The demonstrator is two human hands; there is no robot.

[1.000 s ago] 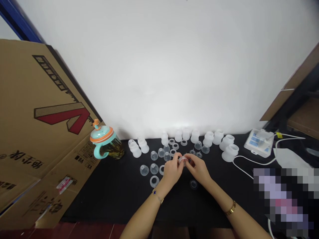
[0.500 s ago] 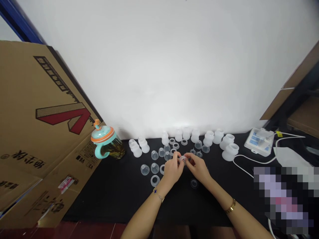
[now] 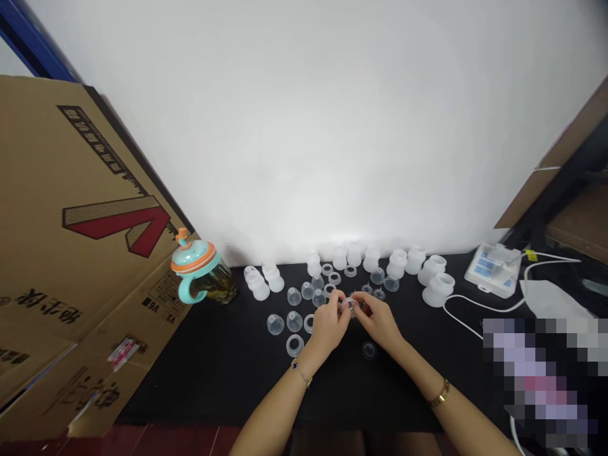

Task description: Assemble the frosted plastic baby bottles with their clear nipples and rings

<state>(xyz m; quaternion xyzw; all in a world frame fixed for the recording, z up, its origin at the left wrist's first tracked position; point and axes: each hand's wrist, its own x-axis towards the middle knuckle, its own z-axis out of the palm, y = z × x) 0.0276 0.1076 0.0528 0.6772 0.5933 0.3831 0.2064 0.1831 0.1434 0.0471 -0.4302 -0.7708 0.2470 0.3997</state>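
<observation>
Between my two hands, over the middle of the black table, is a translucent bottle collar ring (image 3: 350, 304). My left hand (image 3: 329, 321) pinches its left side, and my right hand (image 3: 381, 322) grips the right side with bent fingers. Whether a nipple sits inside the ring is too small to tell. Nearer me lies a clear silicone nipple (image 3: 369, 350). To the left of my hands are several clear dome caps (image 3: 294, 321) and a loose collar ring (image 3: 295, 345). Behind them, more rings (image 3: 334, 278) lie flat; a few nipples (image 3: 379, 294) are by my right fingers.
White baby bottles (image 3: 398, 263) line the wall side; two capped bottles (image 3: 257, 284) stand at left. A jug of dark liquid (image 3: 202, 269) stands beside a large cardboard box (image 3: 114, 209). At right are a plastic case (image 3: 493, 271), a white cable (image 3: 506, 310) and a blurred-out patch.
The ring between my fingers has tilted slightly, its rim turned more toward me. Both hands stay in nearly the same place. The view has shifted a little.
</observation>
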